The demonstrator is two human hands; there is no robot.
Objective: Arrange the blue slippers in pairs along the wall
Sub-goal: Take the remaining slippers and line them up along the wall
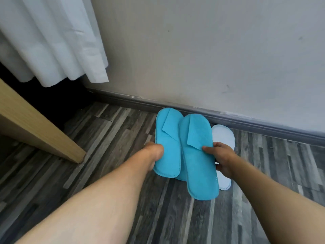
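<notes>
Two flat blue slippers point toe-first at the wall. My left hand grips the left blue slipper at its left edge. My right hand is shut on the right blue slipper, thumb on top. The right slipper overlaps the left one's inner edge. A sliver of another blue piece shows beneath them. Whether the slippers touch the floor I cannot tell.
A white slipper lies on the floor under my right hand, toe near the dark baseboard. A wooden furniture panel stands at the left, with white curtains above it. The floor is grey striped wood.
</notes>
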